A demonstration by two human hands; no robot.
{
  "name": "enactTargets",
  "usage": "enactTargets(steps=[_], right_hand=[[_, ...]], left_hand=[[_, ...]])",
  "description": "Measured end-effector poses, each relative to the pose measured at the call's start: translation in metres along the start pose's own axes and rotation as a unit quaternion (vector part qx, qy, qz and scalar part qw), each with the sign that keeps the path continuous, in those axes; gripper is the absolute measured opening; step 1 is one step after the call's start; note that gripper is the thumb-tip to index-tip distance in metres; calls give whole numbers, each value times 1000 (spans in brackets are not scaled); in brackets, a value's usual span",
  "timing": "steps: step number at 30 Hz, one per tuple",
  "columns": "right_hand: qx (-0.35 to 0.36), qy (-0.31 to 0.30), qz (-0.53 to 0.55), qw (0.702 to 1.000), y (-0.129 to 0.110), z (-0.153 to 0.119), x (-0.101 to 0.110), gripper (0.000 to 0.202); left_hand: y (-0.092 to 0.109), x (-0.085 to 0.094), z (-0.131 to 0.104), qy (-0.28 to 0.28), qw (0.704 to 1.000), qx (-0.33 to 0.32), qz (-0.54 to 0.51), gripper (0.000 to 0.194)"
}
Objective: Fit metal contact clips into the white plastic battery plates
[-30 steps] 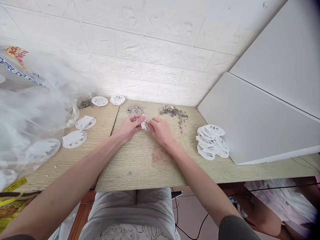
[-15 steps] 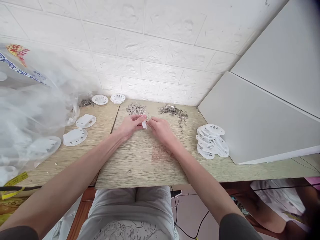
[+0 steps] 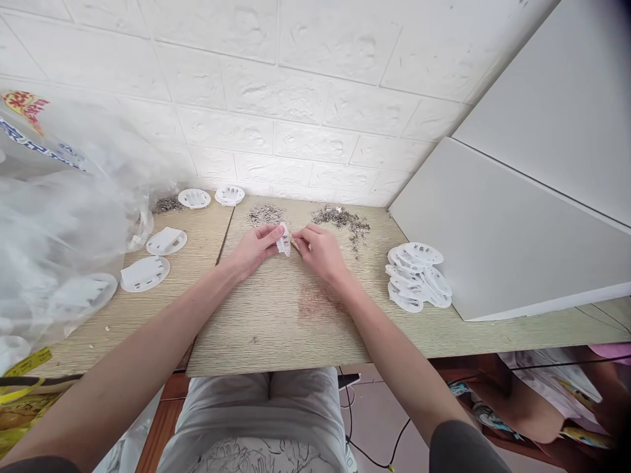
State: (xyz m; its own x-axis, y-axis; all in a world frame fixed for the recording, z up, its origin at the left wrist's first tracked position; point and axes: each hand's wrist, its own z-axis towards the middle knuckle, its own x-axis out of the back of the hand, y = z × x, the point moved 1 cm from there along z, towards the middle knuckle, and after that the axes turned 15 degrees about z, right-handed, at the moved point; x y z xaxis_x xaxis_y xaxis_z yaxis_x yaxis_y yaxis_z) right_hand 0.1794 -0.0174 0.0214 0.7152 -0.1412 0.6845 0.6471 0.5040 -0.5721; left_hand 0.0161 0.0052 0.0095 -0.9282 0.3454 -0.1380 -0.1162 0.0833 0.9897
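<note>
Pinched between the thumb and fingers of my left hand (image 3: pixel 256 248) is a white plastic disc (image 3: pixel 284 242) with slots, standing tilted on its edge above the table. My right hand (image 3: pixel 319 248) is just right of the disc, its thumb and forefinger closed together; whatever they hold is too small to make out. Behind my hands lie a pile of small silvery metal pieces (image 3: pixel 266 214) and, to its right, a looser pile of darker metal clips (image 3: pixel 340 218). A stack of similar white discs (image 3: pixel 418 276) sits to the right.
On the left, several single white discs (image 3: pixel 144 273) lie beside a large clear plastic bag (image 3: pixel 64 217). Another small metal heap (image 3: pixel 167 204) is near the wall. A grey-white panel (image 3: pixel 532 243) bounds the right side. A person's bare limb (image 3: pixel 522 401) shows below the table at right.
The disc has turned in my left hand, so its slotted face now shows more. My right fingers have drawn slightly away from it. The view has shifted a little.
</note>
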Motion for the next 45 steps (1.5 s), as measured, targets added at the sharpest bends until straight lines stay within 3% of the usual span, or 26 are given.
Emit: enactTargets(steps=[9,12,16,20,23,26,29,33,36,40,45], right_hand=[[-17,-24,-55,998,-5,-1,-6,28],[-11,-2,22,1000,-4,1,-4,22],[-82,48,186,978,0,4,0,17],[-121,52,238,962,1,5,0,19],[-75,80,186,976,1,4,-1,13],[27,90,105,990,1,1,-3,12],[90,59,50,993,1,-4,-6,17],[95,26,37,994,-2,-6,-8,22],[53,35,98,993,-7,-3,-8,18],[-111,18,230,967,-12,4,-5,12],[-323,-130,307,886,-13,10,-2,9]], left_hand=[[2,-4,-3,15,999,1,30,41],[2,-1,-3,14,999,-19,35,39],[4,3,-1,4,997,-66,34,35],[4,2,-4,7,997,-67,48,40],[4,0,-8,54,982,-108,147,28],[5,0,-12,95,938,-189,273,17],[5,2,-14,105,899,-241,349,11],[7,4,-15,118,899,-232,353,8],[10,5,-15,115,901,-217,358,9],[14,8,-12,100,914,-135,369,17],[22,12,-11,-7,923,30,384,16]])
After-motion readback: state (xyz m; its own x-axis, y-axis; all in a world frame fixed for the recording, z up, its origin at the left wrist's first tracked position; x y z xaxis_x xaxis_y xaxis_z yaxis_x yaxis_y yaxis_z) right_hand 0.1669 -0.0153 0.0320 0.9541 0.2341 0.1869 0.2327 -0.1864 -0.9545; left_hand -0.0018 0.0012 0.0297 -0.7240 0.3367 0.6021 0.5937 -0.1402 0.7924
